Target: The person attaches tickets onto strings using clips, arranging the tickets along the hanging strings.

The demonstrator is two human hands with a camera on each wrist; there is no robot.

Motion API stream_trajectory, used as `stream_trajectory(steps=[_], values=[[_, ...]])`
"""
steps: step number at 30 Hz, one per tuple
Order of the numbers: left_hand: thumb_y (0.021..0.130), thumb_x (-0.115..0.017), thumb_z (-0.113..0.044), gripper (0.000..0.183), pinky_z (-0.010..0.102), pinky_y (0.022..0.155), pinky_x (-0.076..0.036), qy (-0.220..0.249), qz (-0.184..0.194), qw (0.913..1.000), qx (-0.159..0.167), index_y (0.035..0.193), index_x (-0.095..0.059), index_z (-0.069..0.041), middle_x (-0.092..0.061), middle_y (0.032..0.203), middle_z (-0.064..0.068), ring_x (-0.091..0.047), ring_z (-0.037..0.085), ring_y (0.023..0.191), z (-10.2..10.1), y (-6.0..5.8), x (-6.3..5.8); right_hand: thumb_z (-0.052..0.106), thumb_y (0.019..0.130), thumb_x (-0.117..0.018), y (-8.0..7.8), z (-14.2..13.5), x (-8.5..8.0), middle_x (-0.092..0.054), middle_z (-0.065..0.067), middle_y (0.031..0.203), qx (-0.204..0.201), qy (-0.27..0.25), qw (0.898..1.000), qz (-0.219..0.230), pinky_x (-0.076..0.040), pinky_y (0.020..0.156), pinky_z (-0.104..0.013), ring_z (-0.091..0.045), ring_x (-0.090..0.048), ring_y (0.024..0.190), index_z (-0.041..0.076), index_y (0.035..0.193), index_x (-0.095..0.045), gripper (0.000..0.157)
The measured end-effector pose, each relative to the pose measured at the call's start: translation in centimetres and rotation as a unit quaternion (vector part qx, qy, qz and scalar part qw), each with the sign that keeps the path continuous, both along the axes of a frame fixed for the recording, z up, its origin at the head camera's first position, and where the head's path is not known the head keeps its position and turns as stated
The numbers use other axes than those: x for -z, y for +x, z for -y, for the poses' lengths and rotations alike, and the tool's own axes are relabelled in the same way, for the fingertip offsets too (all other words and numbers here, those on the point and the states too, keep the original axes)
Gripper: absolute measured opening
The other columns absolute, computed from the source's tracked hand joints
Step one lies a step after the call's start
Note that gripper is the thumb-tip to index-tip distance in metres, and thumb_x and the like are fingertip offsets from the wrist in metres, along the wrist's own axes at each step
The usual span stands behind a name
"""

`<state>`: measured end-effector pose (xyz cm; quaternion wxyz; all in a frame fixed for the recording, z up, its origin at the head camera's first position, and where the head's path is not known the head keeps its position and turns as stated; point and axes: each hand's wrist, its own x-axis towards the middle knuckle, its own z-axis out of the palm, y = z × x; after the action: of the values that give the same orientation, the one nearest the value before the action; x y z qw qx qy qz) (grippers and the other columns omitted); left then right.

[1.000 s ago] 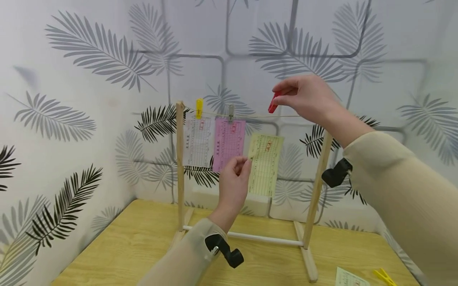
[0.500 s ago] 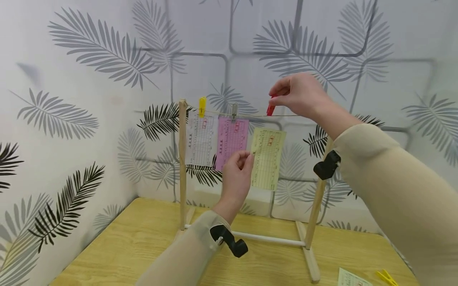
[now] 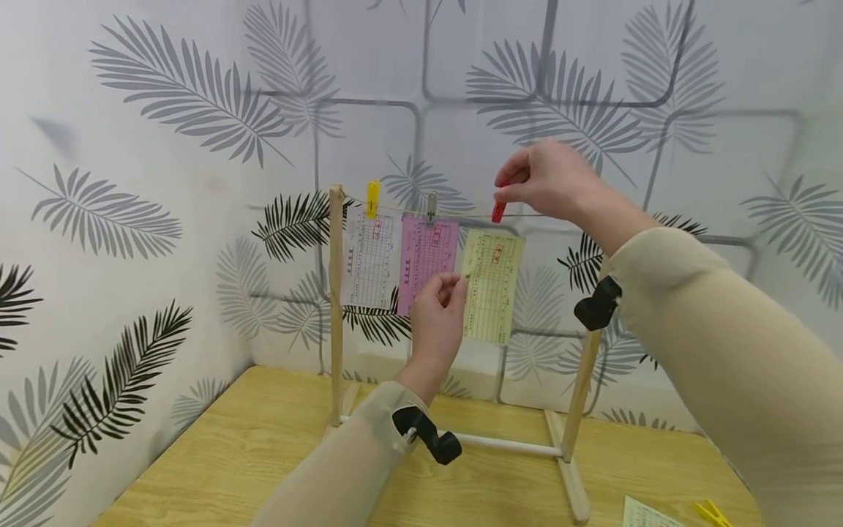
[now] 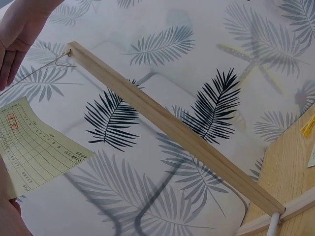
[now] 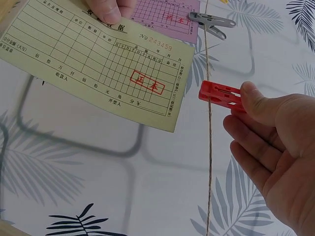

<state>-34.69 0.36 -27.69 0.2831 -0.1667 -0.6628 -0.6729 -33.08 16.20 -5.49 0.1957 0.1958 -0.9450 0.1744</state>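
My left hand (image 3: 437,322) pinches a pale yellow-green receipt slip (image 3: 492,293) by its left edge, just below the string (image 5: 209,162). Up at the string, my right hand (image 3: 553,183) grips a red clothespin (image 5: 221,95) between thumb and fingers. The clothespin's tip lies across the string in the right wrist view, apart from the slip's edge. To the left hang a pink slip (image 3: 428,267) under a grey clothespin (image 3: 432,208) and a white slip (image 3: 370,263) under a yellow clothespin (image 3: 372,199).
Wooden posts (image 3: 336,307) hold the string at both ends, joined low down by a white rod (image 3: 510,445). On the wooden table (image 3: 217,439), another slip (image 3: 648,514) and a yellow clothespin (image 3: 711,512) lie at front right. Leaf-patterned wall covering stands close behind.
The red clothespin has come down from above onto the string. My left hand has raised the yellow-green slip closer to the string.
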Motion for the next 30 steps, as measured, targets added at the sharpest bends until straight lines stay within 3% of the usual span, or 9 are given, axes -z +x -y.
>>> stream_trajectory(steps=[11,21,30], values=[[0.103,-0.062,-0.027,0.014,0.034,0.07,-0.052,0.005,0.001,0.9999,-0.013,0.108,-0.069,-0.016,-0.071,0.093,-0.007,-0.063,0.013,0.084,0.1,-0.72,-0.34,0.027,0.094,-0.074,-0.29,-0.24,0.32,-0.073,-0.007,0.108,-0.008,0.011,1.0,0.007,-0.05,0.089,-0.044,-0.022,-0.065,0.1,0.012,0.116,-0.073,0.026],[0.102,-0.062,-0.024,0.014,0.035,0.078,-0.054,0.016,-0.006,0.9998,-0.005,0.109,-0.069,-0.015,-0.072,0.095,-0.005,-0.065,0.012,0.087,0.0,-0.37,-0.55,0.024,0.095,-0.073,-0.81,0.08,0.72,-0.074,-0.008,0.109,-0.02,0.021,0.999,0.015,-0.049,0.09,-0.045,-0.023,-0.065,0.103,0.01,0.118,-0.073,0.027],[0.102,-0.062,-0.025,0.015,0.033,0.074,-0.053,0.023,-0.01,0.9997,-0.002,0.11,-0.068,-0.013,-0.071,0.094,-0.004,-0.064,0.012,0.086,-0.05,-0.49,-0.49,0.023,0.094,-0.073,-0.9,0.29,0.75,-0.073,-0.008,0.11,-0.026,0.024,0.999,0.02,-0.049,0.092,-0.045,-0.023,-0.065,0.105,0.01,0.118,-0.072,0.027]])
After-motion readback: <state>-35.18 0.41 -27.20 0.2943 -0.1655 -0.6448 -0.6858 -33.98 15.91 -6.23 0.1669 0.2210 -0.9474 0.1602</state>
